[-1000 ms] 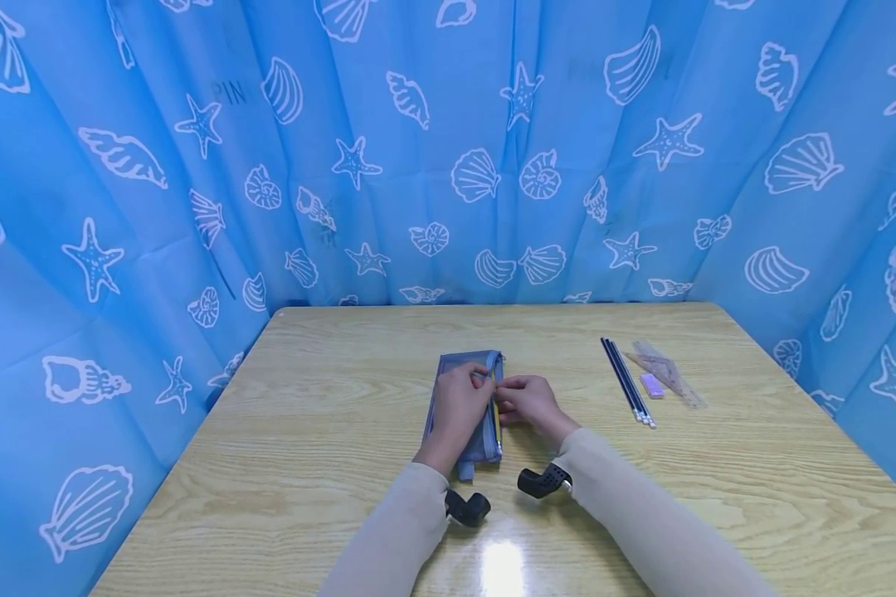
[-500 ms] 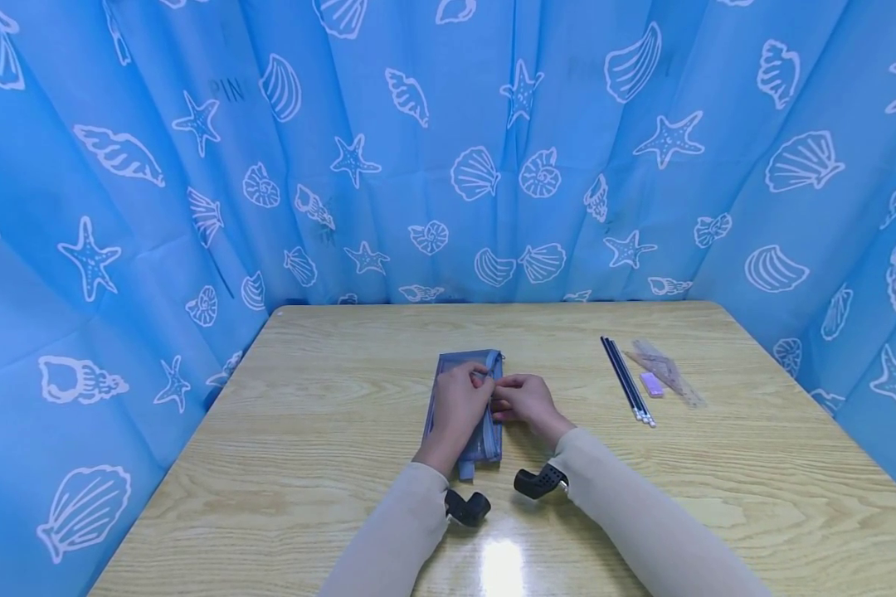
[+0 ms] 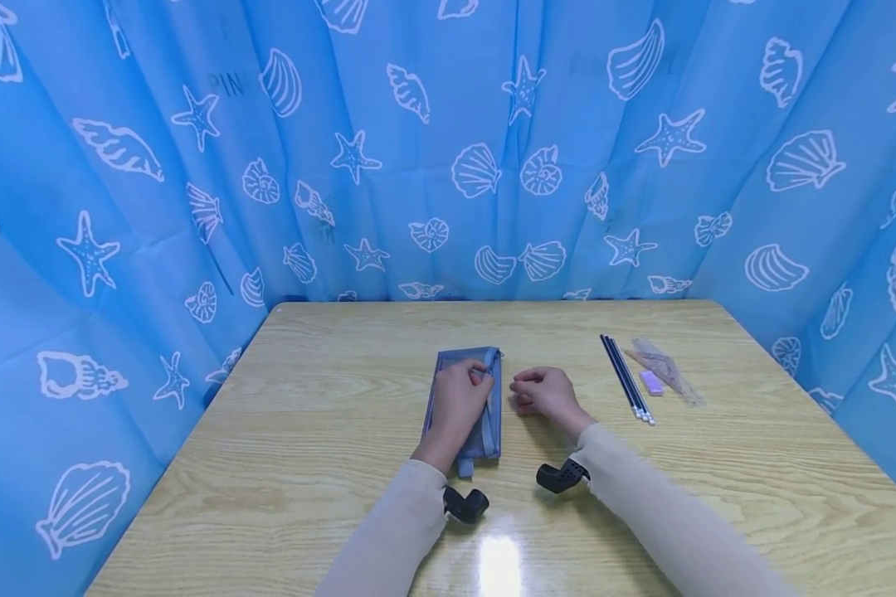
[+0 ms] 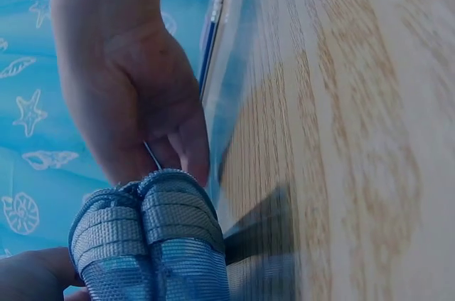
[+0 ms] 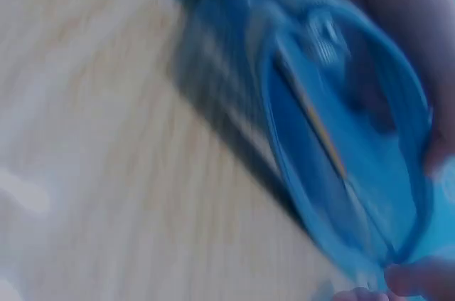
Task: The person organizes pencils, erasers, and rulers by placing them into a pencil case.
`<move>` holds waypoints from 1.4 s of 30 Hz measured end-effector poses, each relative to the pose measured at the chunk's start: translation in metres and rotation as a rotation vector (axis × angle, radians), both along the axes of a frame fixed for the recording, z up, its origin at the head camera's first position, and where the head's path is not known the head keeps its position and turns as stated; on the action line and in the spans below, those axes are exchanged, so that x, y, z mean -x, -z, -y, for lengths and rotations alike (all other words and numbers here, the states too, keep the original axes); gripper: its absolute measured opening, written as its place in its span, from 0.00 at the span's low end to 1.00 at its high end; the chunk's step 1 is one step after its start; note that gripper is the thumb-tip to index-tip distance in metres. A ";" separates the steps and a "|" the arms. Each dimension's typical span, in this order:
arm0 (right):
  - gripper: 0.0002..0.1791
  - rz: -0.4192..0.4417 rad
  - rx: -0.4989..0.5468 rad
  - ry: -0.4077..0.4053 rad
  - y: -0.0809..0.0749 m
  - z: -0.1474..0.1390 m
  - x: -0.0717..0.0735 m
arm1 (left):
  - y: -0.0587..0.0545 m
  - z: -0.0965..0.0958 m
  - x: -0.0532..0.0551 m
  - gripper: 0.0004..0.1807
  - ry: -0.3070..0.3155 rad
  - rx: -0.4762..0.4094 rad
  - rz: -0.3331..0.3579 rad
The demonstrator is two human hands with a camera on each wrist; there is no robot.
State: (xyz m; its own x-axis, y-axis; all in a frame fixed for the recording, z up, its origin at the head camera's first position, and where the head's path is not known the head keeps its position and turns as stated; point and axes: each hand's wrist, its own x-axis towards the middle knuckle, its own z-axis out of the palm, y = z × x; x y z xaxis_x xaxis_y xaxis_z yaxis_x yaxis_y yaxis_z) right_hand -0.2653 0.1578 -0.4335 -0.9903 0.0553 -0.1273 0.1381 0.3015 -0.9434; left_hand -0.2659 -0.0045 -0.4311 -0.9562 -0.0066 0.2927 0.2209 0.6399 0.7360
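A blue mesh zip pouch lies near the table's middle, its long side toward me. My left hand lies across it, thumb and index finger pinching the edge of its mouth. In the right wrist view, that mouth gapes wide, and a yellow pencil lies lengthwise inside, blurred. Just right of the pouch hovers my right hand, fingers loosely bent with nothing between them. The left wrist view shows the end of the pouch close up, with the right hand behind it.
To the right lie several dark pencils with white ends, a purple eraser and clear rulers, one triangular. A blue shell-print curtain hangs behind the wooden table.
The yellow pencil, at the pouch's open edge a second ago, has gone down inside it. My right hand has let go and moved to the right; the left stays on the pouch.
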 end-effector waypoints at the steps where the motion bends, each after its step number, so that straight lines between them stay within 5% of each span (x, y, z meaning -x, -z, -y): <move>1: 0.16 -0.004 -0.026 0.002 -0.003 -0.005 0.001 | 0.000 0.000 0.000 0.12 0.003 -0.006 0.006; 9: 0.18 -0.007 -0.192 -0.014 -0.024 -0.058 0.010 | -0.002 0.002 -0.001 0.12 0.007 -0.015 0.018; 13: 0.18 -0.044 -0.366 -0.010 -0.030 -0.088 0.016 | -0.003 0.003 -0.001 0.12 0.005 -0.012 0.017; 22: 0.14 -0.078 -0.677 0.060 -0.027 -0.133 0.023 | -0.002 0.003 -0.001 0.12 0.018 -0.022 0.016; 42: 0.14 -0.073 -0.803 0.044 -0.024 -0.137 0.017 | -0.003 0.004 -0.003 0.12 0.009 -0.036 0.016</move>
